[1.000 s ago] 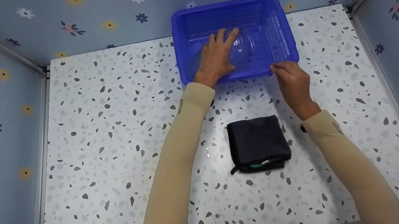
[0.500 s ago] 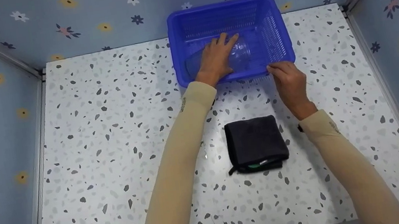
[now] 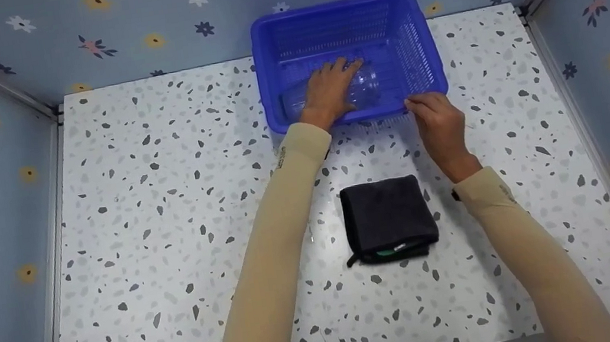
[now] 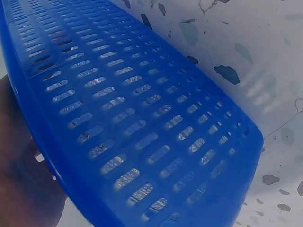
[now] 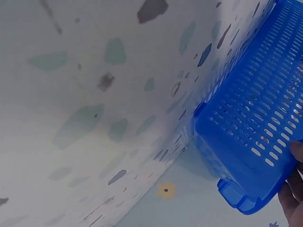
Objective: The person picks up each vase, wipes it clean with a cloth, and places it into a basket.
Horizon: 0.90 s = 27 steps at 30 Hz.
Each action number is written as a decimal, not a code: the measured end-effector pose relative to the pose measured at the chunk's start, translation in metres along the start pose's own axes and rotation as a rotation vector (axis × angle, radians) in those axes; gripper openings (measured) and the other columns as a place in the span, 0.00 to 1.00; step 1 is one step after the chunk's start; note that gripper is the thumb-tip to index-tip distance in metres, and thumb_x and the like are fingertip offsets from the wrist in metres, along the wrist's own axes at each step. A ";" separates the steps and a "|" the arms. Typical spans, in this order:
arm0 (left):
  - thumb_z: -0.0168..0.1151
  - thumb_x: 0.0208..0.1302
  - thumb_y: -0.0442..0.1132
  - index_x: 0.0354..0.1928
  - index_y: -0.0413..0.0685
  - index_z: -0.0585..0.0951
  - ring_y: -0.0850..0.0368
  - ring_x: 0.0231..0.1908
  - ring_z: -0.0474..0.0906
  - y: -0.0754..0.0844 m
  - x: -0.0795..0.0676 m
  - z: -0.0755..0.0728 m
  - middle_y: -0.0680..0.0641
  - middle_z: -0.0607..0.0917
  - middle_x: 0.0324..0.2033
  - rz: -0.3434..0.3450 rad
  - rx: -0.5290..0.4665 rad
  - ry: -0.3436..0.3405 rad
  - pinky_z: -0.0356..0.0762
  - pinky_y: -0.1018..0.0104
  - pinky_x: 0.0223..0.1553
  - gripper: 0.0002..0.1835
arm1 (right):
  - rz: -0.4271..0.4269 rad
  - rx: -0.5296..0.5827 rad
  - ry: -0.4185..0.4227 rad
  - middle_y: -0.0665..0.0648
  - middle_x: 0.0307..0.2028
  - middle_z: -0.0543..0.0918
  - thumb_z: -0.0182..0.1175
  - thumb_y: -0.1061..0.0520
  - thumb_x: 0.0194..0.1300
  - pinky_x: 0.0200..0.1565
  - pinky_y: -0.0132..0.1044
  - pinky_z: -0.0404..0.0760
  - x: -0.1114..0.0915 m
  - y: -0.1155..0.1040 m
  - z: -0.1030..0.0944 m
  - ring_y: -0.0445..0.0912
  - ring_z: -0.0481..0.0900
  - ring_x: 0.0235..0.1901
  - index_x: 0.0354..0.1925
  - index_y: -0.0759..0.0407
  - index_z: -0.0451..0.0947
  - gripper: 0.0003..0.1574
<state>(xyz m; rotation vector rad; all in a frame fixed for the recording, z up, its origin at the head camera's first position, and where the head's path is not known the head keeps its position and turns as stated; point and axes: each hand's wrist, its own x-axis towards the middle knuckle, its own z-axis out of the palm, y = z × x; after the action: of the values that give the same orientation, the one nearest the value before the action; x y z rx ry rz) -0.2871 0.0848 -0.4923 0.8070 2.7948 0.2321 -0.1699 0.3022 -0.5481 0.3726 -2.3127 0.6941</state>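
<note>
A blue slotted plastic basket (image 3: 327, 7) stands at the back of the table against the wall. Inside it, a clear cylindrical vessel (image 3: 367, 92) lies on its side along the near wall. My left hand (image 3: 328, 91) reaches over the front rim, fingers spread and curved over the vessel's middle, thumb on the near side. Glints of the vessel show through the slots in the left wrist view. My right hand (image 3: 440, 125) pinches the front rim near the right corner. In the right wrist view, thumb and fingertips (image 5: 296, 150) hold that rim from both sides.
A folded black cloth (image 3: 388, 213), with a bit of green showing at its front edge, lies on the speckled table (image 3: 158, 227) between the forearms. Flowered blue panels (image 3: 140, 15) enclose the back and both sides.
The vessel has been lowered toward the basket floor, my left hand sinking slightly with it. My right hand keeps its pinch on the rim. The head view has shifted a little.
</note>
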 end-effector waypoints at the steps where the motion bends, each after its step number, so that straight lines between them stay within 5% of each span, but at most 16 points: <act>1: 0.76 0.63 0.56 0.85 0.62 0.56 0.42 0.78 0.60 -0.001 -0.001 0.000 0.44 0.62 0.80 -0.001 0.004 -0.002 0.59 0.45 0.78 0.54 | -0.003 -0.003 -0.002 0.62 0.43 0.91 0.63 0.68 0.74 0.50 0.55 0.87 0.000 0.000 0.001 0.60 0.87 0.45 0.44 0.66 0.91 0.10; 13: 0.66 0.72 0.57 0.85 0.61 0.54 0.46 0.82 0.53 -0.014 -0.013 -0.001 0.46 0.55 0.84 -0.045 -0.092 -0.005 0.50 0.52 0.81 0.47 | -0.014 0.009 0.006 0.61 0.42 0.91 0.63 0.67 0.75 0.48 0.55 0.87 0.005 -0.006 0.007 0.59 0.87 0.45 0.43 0.65 0.92 0.10; 20: 0.60 0.79 0.53 0.83 0.59 0.61 0.49 0.82 0.52 -0.018 -0.028 0.000 0.48 0.58 0.83 -0.048 -0.227 0.062 0.50 0.55 0.81 0.36 | 0.000 -0.003 0.009 0.61 0.42 0.91 0.63 0.66 0.75 0.49 0.54 0.87 0.004 -0.006 0.002 0.59 0.87 0.45 0.44 0.66 0.91 0.10; 27: 0.60 0.80 0.50 0.80 0.57 0.68 0.50 0.80 0.58 -0.027 -0.054 0.004 0.47 0.64 0.80 -0.033 -0.339 0.200 0.57 0.53 0.79 0.31 | 0.019 -0.004 -0.015 0.63 0.43 0.91 0.62 0.66 0.75 0.51 0.55 0.87 0.001 -0.003 -0.002 0.60 0.87 0.46 0.45 0.68 0.91 0.10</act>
<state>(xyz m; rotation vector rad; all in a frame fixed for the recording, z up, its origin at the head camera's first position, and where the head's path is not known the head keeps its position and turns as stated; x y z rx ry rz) -0.2553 0.0330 -0.4931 0.6864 2.8281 0.7961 -0.1684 0.3006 -0.5454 0.3561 -2.3340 0.6980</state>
